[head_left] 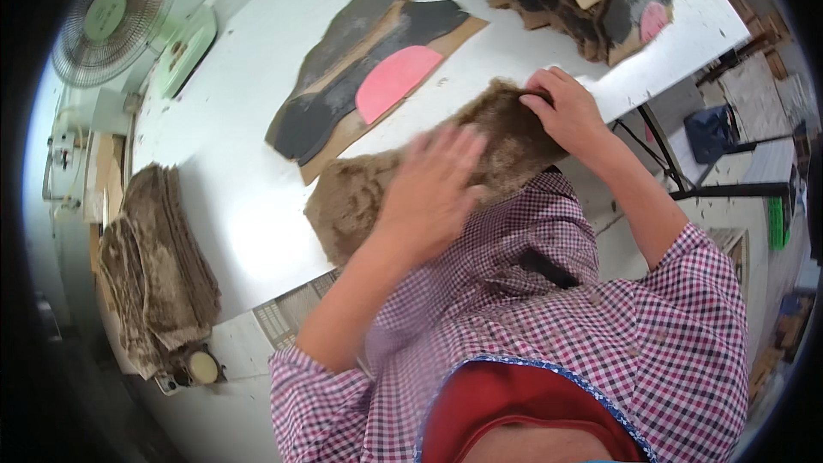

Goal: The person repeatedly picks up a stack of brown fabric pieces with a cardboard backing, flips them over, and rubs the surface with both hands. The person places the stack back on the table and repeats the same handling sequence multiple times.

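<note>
A brown furry piece of fabric (514,133) lies across the near edge of the white table, partly over my lap. My right hand (566,111) pinches its far right corner between thumb and fingers. Flat on the middle of the piece, my left hand (433,189) is stretched out, its fingers blurred by motion. Just beyond, a cut piece with dark grey patches (334,116) and a pink half-round patch (394,81) rests on the table.
A stack of brown furry pieces (159,270) hangs over the table's left edge. Several layered pieces with grey and pink patches (591,0) are heaped at the far right. A fan (107,17) stands far left. The white table (236,223) ends just before my lap.
</note>
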Demonstrator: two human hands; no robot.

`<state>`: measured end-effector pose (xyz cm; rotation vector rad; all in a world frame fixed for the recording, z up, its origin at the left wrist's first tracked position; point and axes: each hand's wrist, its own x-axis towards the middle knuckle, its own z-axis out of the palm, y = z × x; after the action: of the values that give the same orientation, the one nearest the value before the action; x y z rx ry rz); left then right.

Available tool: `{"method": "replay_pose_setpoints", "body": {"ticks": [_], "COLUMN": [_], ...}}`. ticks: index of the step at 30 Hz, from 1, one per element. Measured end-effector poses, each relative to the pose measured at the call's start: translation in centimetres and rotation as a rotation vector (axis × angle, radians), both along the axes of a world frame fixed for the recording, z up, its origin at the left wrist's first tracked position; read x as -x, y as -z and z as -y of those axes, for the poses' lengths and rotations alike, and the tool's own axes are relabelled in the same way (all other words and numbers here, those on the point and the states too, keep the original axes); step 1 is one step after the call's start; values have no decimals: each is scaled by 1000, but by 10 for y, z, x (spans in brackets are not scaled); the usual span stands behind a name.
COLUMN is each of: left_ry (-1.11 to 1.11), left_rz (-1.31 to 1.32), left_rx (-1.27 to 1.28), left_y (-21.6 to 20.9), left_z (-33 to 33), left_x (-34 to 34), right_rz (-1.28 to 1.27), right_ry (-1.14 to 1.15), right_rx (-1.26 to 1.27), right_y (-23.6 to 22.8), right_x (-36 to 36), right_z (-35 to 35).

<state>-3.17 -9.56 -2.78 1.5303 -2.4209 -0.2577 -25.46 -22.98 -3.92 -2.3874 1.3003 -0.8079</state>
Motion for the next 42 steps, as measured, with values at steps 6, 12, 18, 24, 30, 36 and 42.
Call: {"method": "replay_pose_setpoints", "body": {"ticks": [6,12,18,24,30,36,42], "left_ry": [-15,-79,-291,-350,-263,-675,-1298], "left_rz": [-93,-181,-52,62,-110,-274,-370], "left_rx": [132,173,65,78,136,84,408], "left_y": [21,20,14,30,17,-18,-35], "left_z": [29,23,-17,-37,2,-22,-110], "left_x": [30,25,-40,-88,-52,-87,-242], "right_rz": [-79,76,-472,-477,-47,292,308], "right_ry": [-1,-293,-326,-243,-230,-162,-154], "right_rx": [62,148,62,33,-147,-305,-335], "right_y": [-2,-12,-17,-3,12,25,29], "right_x": [0,-46,-39,-23,-7,7,5], "right_z": [5,-26,-30,-20,3,16,16]}}
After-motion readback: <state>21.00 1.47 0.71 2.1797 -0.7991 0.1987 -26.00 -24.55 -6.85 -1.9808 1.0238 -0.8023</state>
